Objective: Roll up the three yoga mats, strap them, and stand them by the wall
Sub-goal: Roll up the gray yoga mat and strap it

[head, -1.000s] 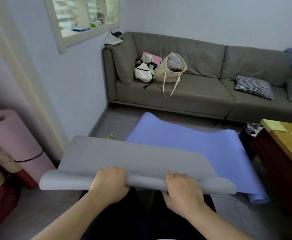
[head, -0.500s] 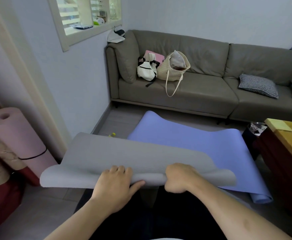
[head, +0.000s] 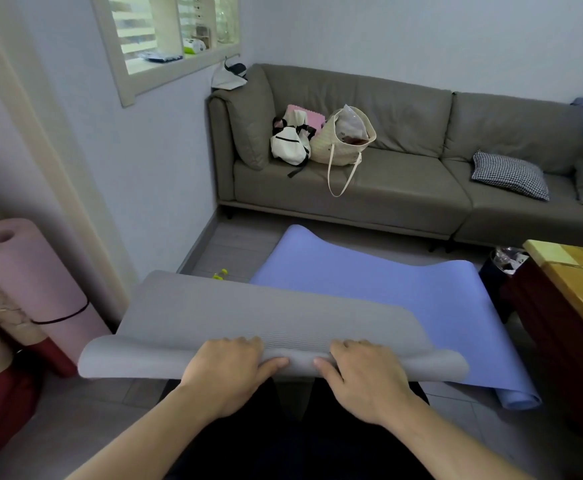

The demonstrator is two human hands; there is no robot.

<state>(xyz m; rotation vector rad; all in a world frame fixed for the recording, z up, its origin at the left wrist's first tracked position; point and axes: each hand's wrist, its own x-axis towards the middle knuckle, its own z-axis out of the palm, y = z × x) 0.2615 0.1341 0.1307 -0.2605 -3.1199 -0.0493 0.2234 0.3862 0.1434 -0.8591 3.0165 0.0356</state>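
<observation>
A grey yoga mat (head: 234, 313) lies spread on the floor, its near end curled over into the start of a roll. My left hand (head: 229, 372) and my right hand (head: 362, 374) both grip that curled near edge, side by side at its middle, fingers over the top and thumbs in front. A blue yoga mat (head: 387, 289) lies flat beside and partly under the grey one, its near right end slightly curled. A pink mat (head: 30, 282), rolled and bound with a black strap, stands against the wall at the left.
A grey sofa (head: 404, 188) with bags and a checked cushion fills the back. A wooden table (head: 574, 275) stands at the right with a dark bin beside it. A small yellow-green object (head: 221, 273) lies on the floor near the wall. A dark red cushion lies at lower left.
My left hand, briefly loosened on the curled edge, grips it again. My right hand has shifted its hold along the roll. The grey mat's near end stays curled.
</observation>
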